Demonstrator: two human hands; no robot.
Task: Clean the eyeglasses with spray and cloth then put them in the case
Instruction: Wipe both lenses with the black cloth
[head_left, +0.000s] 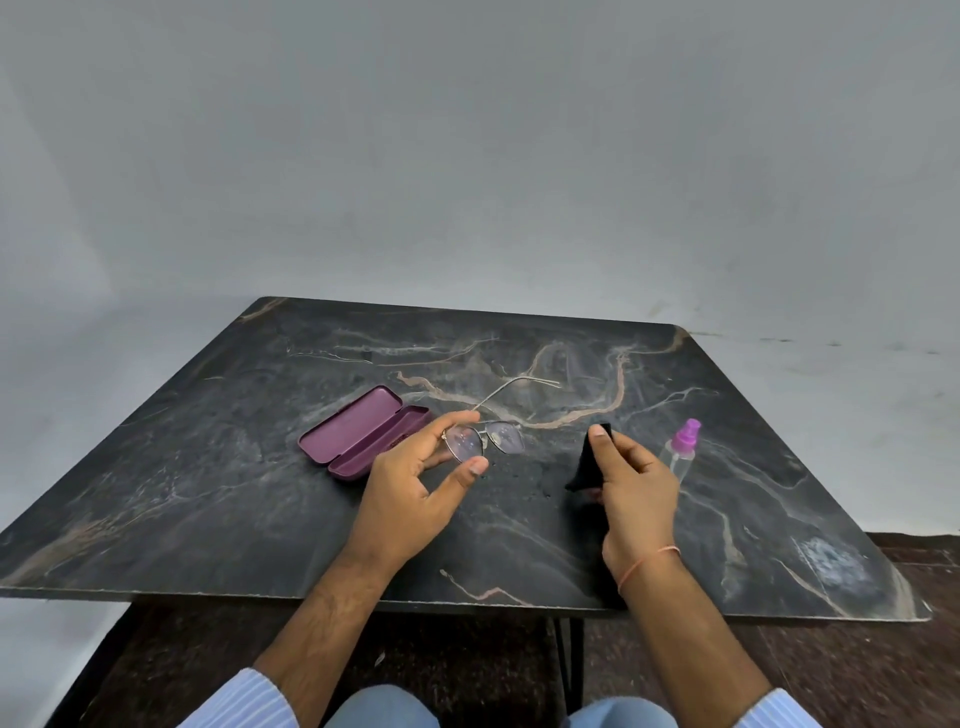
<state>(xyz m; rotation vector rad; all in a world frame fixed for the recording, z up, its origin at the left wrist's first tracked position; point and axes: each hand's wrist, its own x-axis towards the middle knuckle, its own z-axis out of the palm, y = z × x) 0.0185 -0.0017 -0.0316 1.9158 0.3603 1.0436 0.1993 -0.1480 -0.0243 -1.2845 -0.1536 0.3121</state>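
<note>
Two hands: left hand (415, 483) pinches eyeglasses (485, 439), right hand (631, 478) grips cloth (587, 465).

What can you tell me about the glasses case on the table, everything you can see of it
The glasses case is a slim, hard-looking purple clamshell lying open on the dark marble-patterned table, left of the eyeglasses. Both halves face up, hinged along their long side, and nothing shows inside. The left hand hangs just beside its near end; whether they touch cannot be told.
</note>
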